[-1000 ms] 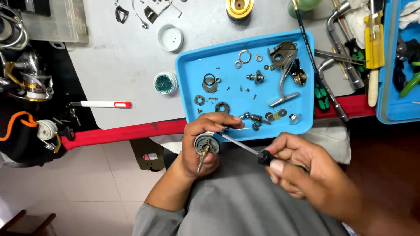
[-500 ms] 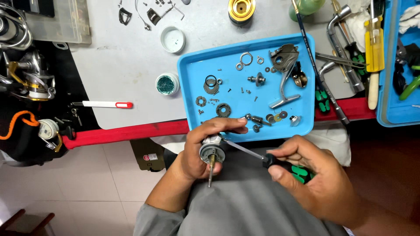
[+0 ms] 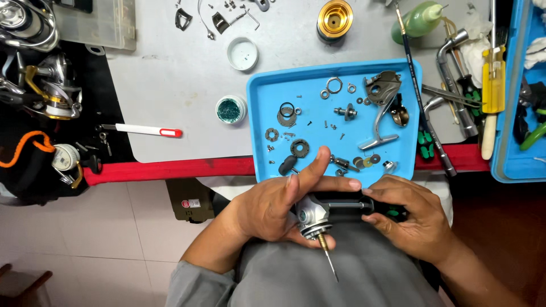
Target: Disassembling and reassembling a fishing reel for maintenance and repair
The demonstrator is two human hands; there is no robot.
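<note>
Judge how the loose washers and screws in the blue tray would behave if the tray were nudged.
The washers and screws lie loose and look tiny, so they would probably slide or scatter. The blue tray has a raised rim, likely keeping them in. Ring-shaped ones might roll.

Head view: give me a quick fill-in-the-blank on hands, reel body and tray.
1. The left hand holds a silver reel body whose thin shaft points ____.
2. The right hand grips a dark tool handle aimed at the ____.
3. The small loose parts lie in a ____ tray.

Missing: down; reel body; blue
</note>
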